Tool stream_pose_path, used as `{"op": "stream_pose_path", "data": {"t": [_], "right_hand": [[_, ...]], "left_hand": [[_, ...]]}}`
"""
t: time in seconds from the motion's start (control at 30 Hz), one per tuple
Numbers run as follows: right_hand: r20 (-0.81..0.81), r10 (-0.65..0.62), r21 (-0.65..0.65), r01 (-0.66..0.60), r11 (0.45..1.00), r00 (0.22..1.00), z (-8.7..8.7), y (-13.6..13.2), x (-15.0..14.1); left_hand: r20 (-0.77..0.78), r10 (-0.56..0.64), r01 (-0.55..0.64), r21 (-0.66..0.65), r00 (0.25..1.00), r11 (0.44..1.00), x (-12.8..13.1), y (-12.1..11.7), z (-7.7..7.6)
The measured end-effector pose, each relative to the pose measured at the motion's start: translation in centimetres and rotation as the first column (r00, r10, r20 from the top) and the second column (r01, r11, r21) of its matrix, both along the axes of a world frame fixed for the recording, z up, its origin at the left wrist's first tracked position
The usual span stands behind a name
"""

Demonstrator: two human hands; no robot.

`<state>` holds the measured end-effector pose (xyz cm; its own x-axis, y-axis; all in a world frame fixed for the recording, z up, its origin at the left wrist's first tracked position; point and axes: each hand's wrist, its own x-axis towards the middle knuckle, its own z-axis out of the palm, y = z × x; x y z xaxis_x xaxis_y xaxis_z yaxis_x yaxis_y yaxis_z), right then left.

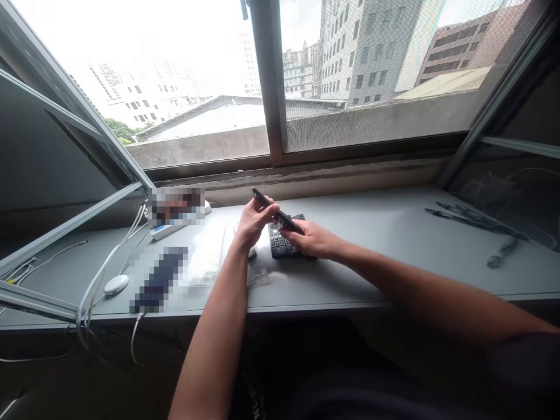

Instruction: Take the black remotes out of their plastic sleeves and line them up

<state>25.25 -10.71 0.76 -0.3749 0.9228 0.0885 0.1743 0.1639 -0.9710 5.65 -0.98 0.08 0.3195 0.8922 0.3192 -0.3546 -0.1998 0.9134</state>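
Both my hands grip one black remote control (286,221), tilted and lifted over the desk. My left hand (254,221) is closed around its far end, the thumb lying across it. At the near end, my right hand (310,238) is closed on it too. Below them more black remote controls (279,245) lie side by side on the grey desk, partly covered by my right hand. Beside my left forearm are clear plastic bags (205,256), partly hidden by the arm.
A white power strip (164,232) and a blurred-out dark device (161,280) with a white cable lie left. Near them sits a round white case (116,284). Black cables (472,221) rest on the right beside a glass partition. A window frame (273,87) rises behind the desk.
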Motion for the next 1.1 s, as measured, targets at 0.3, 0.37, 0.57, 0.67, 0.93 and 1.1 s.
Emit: {"op": "stream_pose_path", "data": {"t": [0.3,0.37,0.57,0.67,0.93,1.1], "right_hand": [[-0.293,0.132,-0.149,-0.182,0.972,0.947,0.4,-0.1,-0.2],[-0.316,0.141,-0.153,-0.197,0.968,0.938,0.2,0.0,-0.2],[-0.001,-0.042,-0.028,0.042,0.999,0.999,0.8,-0.2,0.2],[0.094,-0.066,0.029,0.064,0.998,0.993,0.9,-0.2,0.5],[0.021,-0.008,0.022,0.007,1.000,1.000,0.0,0.1,0.2],[-0.004,-0.017,0.019,0.017,1.000,1.000,0.1,-0.1,0.0]], "left_hand": [[-0.049,-0.195,0.193,-0.057,0.979,0.980,0.0,-1.4,1.1],[-0.063,-0.220,0.216,-0.064,0.973,0.974,-0.1,-1.5,1.1],[-0.072,-0.162,0.163,-0.002,0.984,0.987,-0.1,-1.0,0.7],[-0.092,-0.151,0.152,0.000,0.984,0.988,-0.3,-0.7,0.5],[-0.122,-0.166,0.167,-0.007,0.979,0.986,-0.5,-0.6,0.4],[-0.134,-0.174,0.175,-0.003,0.976,0.985,-0.5,-0.5,0.3]]}}
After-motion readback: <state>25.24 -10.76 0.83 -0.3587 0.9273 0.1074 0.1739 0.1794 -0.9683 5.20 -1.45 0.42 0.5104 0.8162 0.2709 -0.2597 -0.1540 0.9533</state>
